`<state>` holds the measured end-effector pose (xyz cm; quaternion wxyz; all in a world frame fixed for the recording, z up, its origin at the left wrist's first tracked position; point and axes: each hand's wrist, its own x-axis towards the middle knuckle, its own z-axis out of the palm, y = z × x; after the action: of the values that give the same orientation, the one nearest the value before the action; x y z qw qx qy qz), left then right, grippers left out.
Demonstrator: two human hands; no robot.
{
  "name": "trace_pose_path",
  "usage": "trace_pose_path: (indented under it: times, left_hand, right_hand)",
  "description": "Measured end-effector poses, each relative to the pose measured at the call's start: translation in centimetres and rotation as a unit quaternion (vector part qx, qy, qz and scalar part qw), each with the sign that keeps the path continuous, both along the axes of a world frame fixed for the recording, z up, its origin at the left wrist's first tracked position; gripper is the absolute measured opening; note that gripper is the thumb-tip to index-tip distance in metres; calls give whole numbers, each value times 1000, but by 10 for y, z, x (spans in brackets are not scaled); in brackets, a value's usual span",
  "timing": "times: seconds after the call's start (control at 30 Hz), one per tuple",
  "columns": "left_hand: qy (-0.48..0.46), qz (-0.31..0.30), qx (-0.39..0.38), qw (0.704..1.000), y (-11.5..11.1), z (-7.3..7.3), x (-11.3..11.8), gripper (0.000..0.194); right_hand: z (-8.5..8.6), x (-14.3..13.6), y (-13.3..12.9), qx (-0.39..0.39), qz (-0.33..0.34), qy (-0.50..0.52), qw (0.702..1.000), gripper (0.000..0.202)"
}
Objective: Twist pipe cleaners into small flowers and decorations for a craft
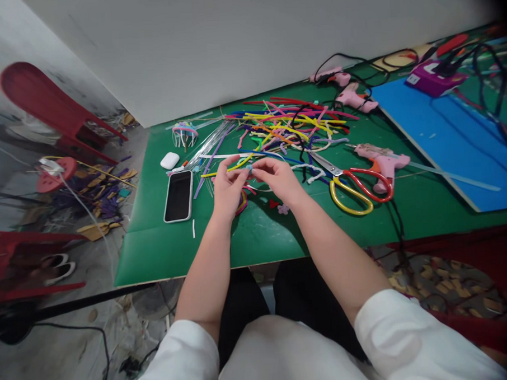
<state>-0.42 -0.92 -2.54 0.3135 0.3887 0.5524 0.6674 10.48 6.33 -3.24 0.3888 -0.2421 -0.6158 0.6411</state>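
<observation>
My left hand (228, 185) and my right hand (277, 178) meet over the green table, thumbs and forefingers pinched together. Between the fingertips is a small light-blue pipe cleaner piece (250, 168), its shape mostly hidden. Past my fingers lies a heap of coloured pipe cleaners (292, 124). A small red piece (273, 203) and a lilac flower shape (283, 209) lie beneath my right wrist. To the right of that hand are scissors (350, 188) with one yellow and one red handle, and a pink glue gun (382, 161).
At the left lie a phone (178, 196), a white earbud case (169, 160) and a small jellyfish-like figure (185, 134). More pink glue guns (354, 97) and a purple power strip (435, 77) sit at the back right, beside a blue board (453, 142). Cables trail across there.
</observation>
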Motion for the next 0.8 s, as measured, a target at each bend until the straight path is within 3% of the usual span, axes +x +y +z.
trace_pose_path:
  times: [0.23,0.47,0.8]
  left_hand:
    - [-45,-31,9,998,2,-3,-4,32]
    - [10,9,-9,1000,0,1,1,20]
    - [-101,12,-17,995,4,-9,-3,20]
  right_hand:
    - [1,0,-1,18,9,4,1000,13]
    - [0,-1,-2,22,15,-8,1000,12]
    - [-3,-4,-8,103,-21,-51,993,8]
